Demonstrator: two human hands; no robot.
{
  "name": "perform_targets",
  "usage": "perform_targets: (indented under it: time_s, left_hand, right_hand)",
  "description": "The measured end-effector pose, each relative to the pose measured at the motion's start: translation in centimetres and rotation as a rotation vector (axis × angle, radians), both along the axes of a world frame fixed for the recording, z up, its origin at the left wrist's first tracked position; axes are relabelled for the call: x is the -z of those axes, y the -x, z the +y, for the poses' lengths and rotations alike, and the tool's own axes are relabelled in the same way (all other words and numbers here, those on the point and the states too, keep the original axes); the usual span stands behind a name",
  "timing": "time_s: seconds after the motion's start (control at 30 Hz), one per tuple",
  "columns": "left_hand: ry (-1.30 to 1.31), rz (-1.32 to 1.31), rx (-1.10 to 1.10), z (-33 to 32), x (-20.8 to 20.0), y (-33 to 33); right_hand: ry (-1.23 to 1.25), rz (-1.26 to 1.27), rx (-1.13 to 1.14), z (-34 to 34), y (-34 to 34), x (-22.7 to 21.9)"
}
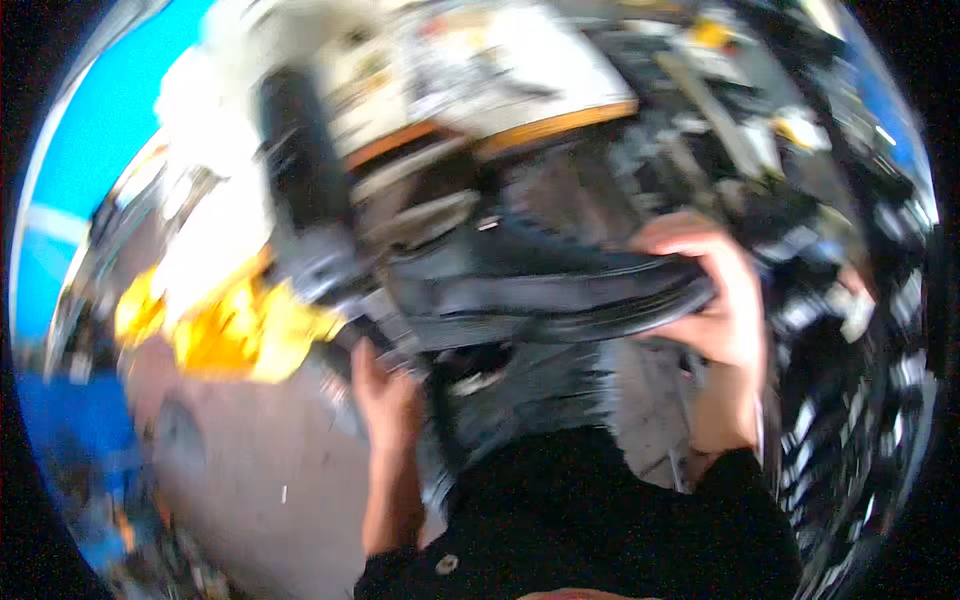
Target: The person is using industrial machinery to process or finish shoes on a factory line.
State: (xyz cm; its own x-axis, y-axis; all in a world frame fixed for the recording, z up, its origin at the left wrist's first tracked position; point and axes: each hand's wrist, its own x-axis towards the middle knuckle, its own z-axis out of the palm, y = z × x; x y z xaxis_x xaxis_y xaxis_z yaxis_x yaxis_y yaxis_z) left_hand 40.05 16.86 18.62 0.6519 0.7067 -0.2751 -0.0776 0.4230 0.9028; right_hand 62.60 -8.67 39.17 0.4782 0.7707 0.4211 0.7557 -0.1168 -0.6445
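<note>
A black shoe [540, 290] with a thick dark sole lies sideways in front of me, its toe to the right and its heel to the left. My right hand [705, 275] wraps round the toe end, thumb and fingers on opposite sides. Just below and left of the heel, my left hand [388, 395] is closed on a dark, greyish piece [385, 325], too smeared by motion to name. Whether that piece touches the shoe I cannot tell. Beyond it stands a black cylinder-shaped machine part [300, 150] with a grey metal end [325, 265].
Yellow cloth or bag material [235, 325] hangs at the left, below a white bulky bag [215, 210]. A cluttered white-topped bench with a wooden edge [560, 125] is at the back. Many dark items, perhaps shoes, fill a rack [850, 400] on the right.
</note>
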Motion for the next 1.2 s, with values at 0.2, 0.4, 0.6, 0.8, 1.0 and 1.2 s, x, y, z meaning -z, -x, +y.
perform_targets:
  time_s: [0.2, 0.4, 0.6, 0.8, 1.0, 1.2]
  left_hand:
    - [-0.709, 0.299, 0.703, 2.0, 7.7, 0.0]
    - [-0.818, 0.212, 0.933, -4.1, 4.5, -3.2]
    - [-0.778, 0.047, 1.024, -7.1, 3.6, -5.1]
    - [-0.865, 0.116, 1.135, -6.7, 2.4, -2.6]
    - [-0.728, 0.099, 1.055, -5.9, 4.6, -2.2]
    - [-0.735, 0.078, 1.094, -7.5, 1.7, -3.9]
  right_hand:
    - [-0.343, -0.774, 0.508, -11.9, 7.0, -10.1]
    - [-0.420, -1.712, 1.774, -25.3, 21.8, -23.6]
    - [0.645, -1.563, 1.824, -41.2, 25.1, -33.5]
    - [0.642, -1.023, 1.710, -48.5, 23.7, -33.7]
    - [0.750, -1.111, 2.199, -57.1, 31.0, -33.3]
    - [0.866, -0.981, 1.689, -72.6, 41.2, -33.8]
